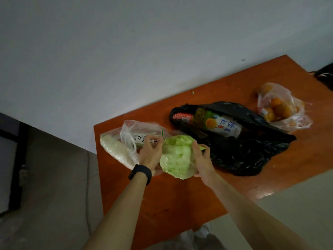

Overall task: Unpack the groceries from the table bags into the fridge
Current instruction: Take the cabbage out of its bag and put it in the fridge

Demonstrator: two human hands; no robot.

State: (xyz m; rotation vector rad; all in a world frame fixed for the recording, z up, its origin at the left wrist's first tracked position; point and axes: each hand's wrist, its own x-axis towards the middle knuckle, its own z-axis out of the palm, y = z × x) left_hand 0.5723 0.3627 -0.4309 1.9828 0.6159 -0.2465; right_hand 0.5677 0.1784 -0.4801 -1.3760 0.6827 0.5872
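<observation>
A pale green cabbage [177, 156] lies on the orange-brown table [180, 199] between my two hands. My right hand [202, 160] grips its right side, fingers curled over the top. My left hand [151, 154], with a black band on the wrist, has curled fingers pinching the thin clear plastic bag [128, 139] at the cabbage's left side. That bag also holds a white radish [115, 149]. A black plastic bag [248, 148] to the right lies open with an orange-juice bottle [216, 123] and a red-labelled bottle [182, 117] inside.
A clear bag of oranges [281, 107] sits at the table's far right. A dark object [325, 74] shows at the right edge. The table stands against a white wall [126, 60]. Tiled floor [59, 177] lies to the left, with a dark frame [16, 168] at the far left.
</observation>
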